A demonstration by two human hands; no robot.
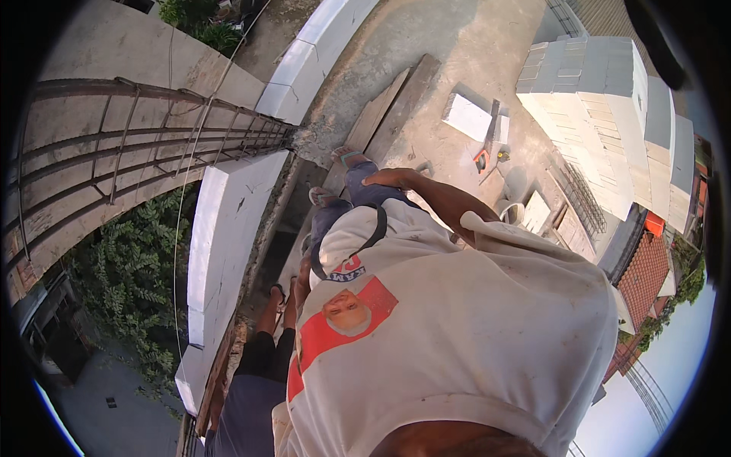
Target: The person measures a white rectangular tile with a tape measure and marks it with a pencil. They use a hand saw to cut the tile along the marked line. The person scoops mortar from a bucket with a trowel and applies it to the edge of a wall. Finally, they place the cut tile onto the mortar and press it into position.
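Observation:
My right hand (384, 179) lies on the dark blue trouser leg (359, 177) at my thigh, fingers stretched over the cloth, with nothing seen in it. Beside the left edge of my white printed shirt (472, 327) shows a bit of skin that looks like my left hand (302, 283); its fingers are hidden and I cannot tell if it holds anything. A dark strap (377, 228) hangs across the shirt's lower part. My feet (346, 158), in flip-flops, are on or next to the wooden planks (388, 114).
Another person's legs (268, 320) in dark shorts are close on my left. Beyond runs a low wall of white blocks (228, 251), with a long rebar cage (122, 145) and a taut string. Right lie a white block (467, 116), an orange-handled tool (481, 161) and a stack of blocks (586, 107).

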